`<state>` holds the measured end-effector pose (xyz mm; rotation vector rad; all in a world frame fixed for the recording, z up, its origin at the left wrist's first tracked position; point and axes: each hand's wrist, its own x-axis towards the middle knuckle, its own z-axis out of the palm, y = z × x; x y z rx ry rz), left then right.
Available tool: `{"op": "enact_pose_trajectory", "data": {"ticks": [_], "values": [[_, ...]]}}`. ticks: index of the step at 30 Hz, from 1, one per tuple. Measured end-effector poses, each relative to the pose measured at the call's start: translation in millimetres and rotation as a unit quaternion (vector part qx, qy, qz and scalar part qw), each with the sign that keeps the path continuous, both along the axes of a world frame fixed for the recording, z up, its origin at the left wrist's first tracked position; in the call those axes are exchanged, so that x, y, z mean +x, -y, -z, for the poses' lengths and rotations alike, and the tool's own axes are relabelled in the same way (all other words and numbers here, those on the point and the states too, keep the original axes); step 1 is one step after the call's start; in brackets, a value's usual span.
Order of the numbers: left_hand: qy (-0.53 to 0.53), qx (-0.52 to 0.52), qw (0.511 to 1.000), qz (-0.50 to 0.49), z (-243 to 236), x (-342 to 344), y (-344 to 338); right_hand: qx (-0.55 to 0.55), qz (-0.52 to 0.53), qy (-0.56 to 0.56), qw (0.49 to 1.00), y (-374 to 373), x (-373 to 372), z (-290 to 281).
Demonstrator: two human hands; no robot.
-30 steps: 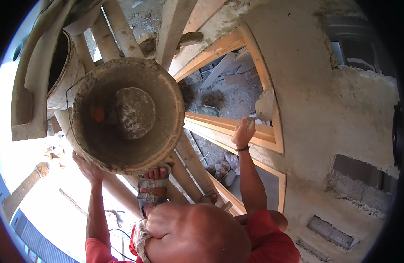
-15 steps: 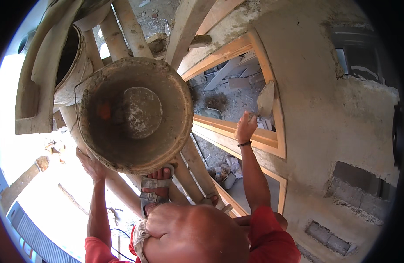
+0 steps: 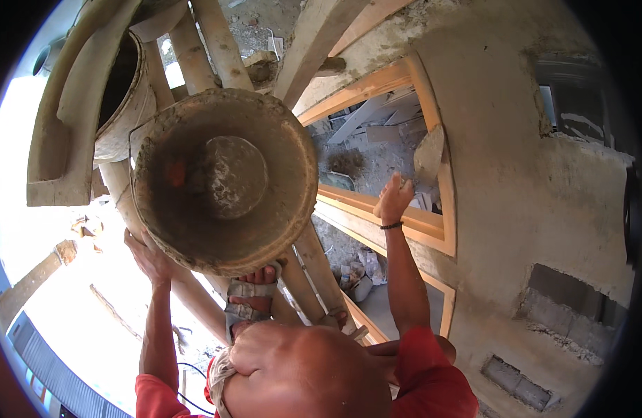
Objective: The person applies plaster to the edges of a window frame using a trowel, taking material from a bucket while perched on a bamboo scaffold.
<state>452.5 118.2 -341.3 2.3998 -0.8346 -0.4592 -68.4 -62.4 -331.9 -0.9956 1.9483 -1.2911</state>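
A round, mud-caked bucket point(image 3: 293, 157) stands on the planks in front of me, its inside coated in grey mortar with an orange-red patch on the wall. My left hand point(image 3: 150, 258) grips its lower near-left side, with some fingers hidden behind it. A thin wire handle hangs at its left. To the right, my right hand point(image 3: 395, 198) is closed round the handle of a trowel point(image 3: 428, 155). The trowel's broad, mortar-smeared blade points up beside the wooden window frame point(image 3: 432, 233). The hand hides most of the handle.
Wooden planks point(image 3: 310, 268) with gaps form the scaffold under my feet. A second mud-stained bucket point(image 3: 119, 136) stands at the left, behind a curved board point(image 3: 59, 150). An upright timber point(image 3: 317, 52) rises ahead. The plastered wall point(image 3: 502, 188) at right has several recesses.
The view has shifted slightly, so most things sit a little further right. My right hand has risen slightly with the trowel. My left hand stays at the bucket.
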Motion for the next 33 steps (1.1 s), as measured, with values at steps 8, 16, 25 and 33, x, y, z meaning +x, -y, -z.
{"op": "enact_pose_trajectory", "data": {"ticks": [8,16,25,33], "values": [[-0.027,0.021,0.999,-0.021,-2,-7,6,-0.005,-0.062,-0.161,0.985,87,27,7],[-0.031,0.007,0.999,-0.015,-1,-5,4,0.006,-0.039,-0.025,0.999,31,17,-17],[-0.044,0.007,0.999,-0.028,-9,-8,7,0.027,-0.051,-0.006,0.998,44,32,-30],[-0.043,0.006,0.999,-0.022,-5,-9,7,0.040,-0.057,0.016,0.997,76,55,-43]]}}
